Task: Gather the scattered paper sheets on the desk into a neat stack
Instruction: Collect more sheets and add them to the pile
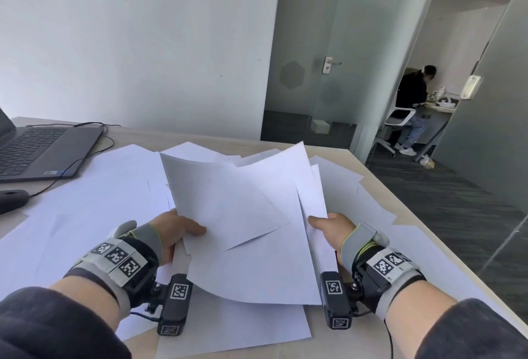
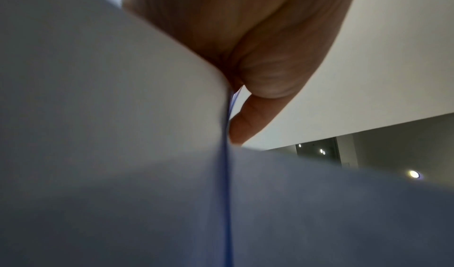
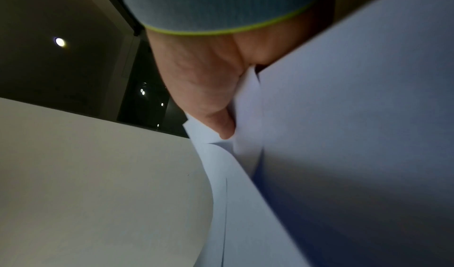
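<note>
Both wrists sit nearest in the head view: left hand and right hand grip a lifted bundle of sheets by its sides, above loose sheets spread on the tabletop. Left wrist view: fingers pinch paper edges. Right wrist view: fingers curl round the paper.
</note>
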### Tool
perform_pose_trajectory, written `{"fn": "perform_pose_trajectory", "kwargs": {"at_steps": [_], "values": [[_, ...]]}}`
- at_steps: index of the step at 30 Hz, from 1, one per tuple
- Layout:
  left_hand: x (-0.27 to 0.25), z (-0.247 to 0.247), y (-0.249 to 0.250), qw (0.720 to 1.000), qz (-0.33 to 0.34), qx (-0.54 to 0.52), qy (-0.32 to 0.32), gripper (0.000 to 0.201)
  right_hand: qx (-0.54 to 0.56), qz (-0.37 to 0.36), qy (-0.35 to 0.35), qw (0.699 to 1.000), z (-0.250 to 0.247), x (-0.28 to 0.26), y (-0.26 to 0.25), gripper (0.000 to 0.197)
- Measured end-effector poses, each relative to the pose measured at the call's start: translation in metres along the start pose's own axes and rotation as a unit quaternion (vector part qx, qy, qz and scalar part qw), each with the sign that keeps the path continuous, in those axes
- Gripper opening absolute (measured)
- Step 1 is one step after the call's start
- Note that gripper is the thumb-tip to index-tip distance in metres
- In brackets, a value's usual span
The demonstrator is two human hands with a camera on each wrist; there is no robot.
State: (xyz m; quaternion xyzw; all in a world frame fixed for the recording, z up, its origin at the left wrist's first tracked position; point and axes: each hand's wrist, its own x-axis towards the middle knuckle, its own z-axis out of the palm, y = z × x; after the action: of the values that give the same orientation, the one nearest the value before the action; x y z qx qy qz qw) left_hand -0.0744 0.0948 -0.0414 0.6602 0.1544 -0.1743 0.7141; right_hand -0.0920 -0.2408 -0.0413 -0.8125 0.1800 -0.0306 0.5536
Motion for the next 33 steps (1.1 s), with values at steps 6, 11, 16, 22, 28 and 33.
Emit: {"fn": "perform_pose_trajectory", "kwargs": {"at_steps": [6,11,16,22,28,33], "values": [[-0.002,0.003,0.000,0.999,0.004,-0.032,-0.012,0.048,0.097,-0.055,0.072,0.991,-0.001,0.001,-0.009,0.007],[-0.002,-0.001,0.000,1.000,0.006,-0.030,0.001,0.047,0.144,-0.056,0.144,0.977,-0.012,0.005,-0.017,0.007],[0.002,-0.017,0.008,0.996,0.025,-0.045,0.078,0.042,0.152,-0.006,0.226,0.962,-0.034,0.008,-0.015,0.017],[0.005,-0.030,0.016,0.984,0.047,-0.073,0.156,0.036,0.201,0.038,0.281,0.938,-0.055,0.005,-0.016,0.024],[0.002,-0.020,0.013,0.982,0.056,-0.099,0.152,0.045,0.229,0.081,0.271,0.931,-0.063,-0.001,-0.019,0.019],[0.000,-0.005,0.007,0.986,0.037,-0.107,0.126,0.040,0.166,0.050,0.143,0.974,-0.029,-0.003,-0.006,0.018]]}}
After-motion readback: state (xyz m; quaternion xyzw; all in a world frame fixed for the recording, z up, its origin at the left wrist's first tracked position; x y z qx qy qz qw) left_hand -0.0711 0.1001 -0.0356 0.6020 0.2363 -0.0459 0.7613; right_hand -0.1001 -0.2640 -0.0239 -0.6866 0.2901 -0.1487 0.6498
